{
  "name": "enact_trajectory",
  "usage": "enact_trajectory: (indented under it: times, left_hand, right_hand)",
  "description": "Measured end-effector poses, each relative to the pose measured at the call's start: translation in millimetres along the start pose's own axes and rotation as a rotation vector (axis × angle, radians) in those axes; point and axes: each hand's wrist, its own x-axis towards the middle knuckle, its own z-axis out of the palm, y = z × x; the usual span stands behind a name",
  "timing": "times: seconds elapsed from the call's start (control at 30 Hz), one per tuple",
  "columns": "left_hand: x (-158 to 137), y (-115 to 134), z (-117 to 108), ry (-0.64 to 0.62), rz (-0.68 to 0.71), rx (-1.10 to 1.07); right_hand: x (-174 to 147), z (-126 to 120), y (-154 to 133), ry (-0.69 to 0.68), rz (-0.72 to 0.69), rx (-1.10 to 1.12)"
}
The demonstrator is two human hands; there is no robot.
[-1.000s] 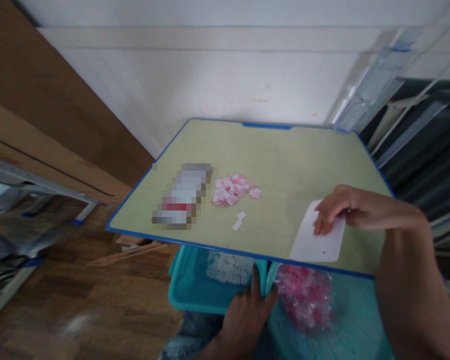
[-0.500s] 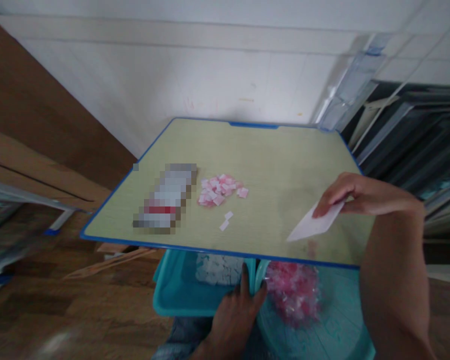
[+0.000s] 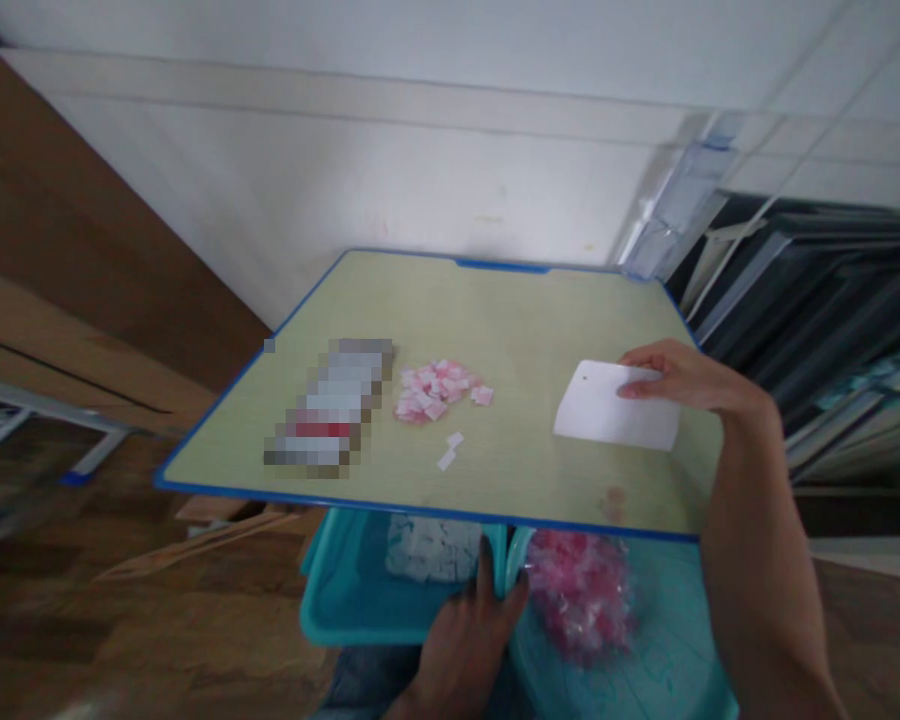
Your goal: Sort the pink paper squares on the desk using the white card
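Note:
My right hand (image 3: 664, 380) pinches a white card (image 3: 607, 410) with a small hole near one corner, over the right part of the yellow-green tabletop (image 3: 540, 320). My left hand (image 3: 469, 625) is below the front edge, index finger and thumb spread across the adjoining rims of two teal tubs. White pieces (image 3: 431, 548) lie in the left tub (image 3: 345, 600). By the right one (image 3: 667, 620) is a shiny clear bag of pink pieces (image 3: 581, 595). On the tabletop sit a pile of small pink-and-white squares (image 3: 435, 388) and two loose white slips (image 3: 451, 450).
A pixelated box-like object (image 3: 334, 405) lies on the left of the tabletop. Behind it is a white wall (image 3: 420, 170), with a clear plastic container (image 3: 675, 205) at the back right corner. Dark panels (image 3: 817, 290) lean on the right; brown boards (image 3: 82, 230) stand left.
The card has turned from a tilted, narrow view to show its broad face, and my right hand has moved slightly left with it. My left hand stays at the tubs' rims.

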Motion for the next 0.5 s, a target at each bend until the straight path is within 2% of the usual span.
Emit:
enact_trajectory:
  times: [0.17, 0.4, 0.5]
  left_hand:
    - [-1.2, 0.0, 2.2, 0.046, 0.0, 0.0]
    - [-1.7, 1.8, 0.4, 0.073, -0.01, 0.01]
    - [-2.8, 2.0, -2.8, 0.085, -0.022, 0.01]
  right_hand:
    - [-7.7, 7.2, 2.2, -0.001, 0.012, 0.002]
    - [-39.5, 27.2, -6.8, 0.159, -0.053, -0.146]
    - [-47.1, 32.2, -10.5, 0.123, -0.066, -0.173]
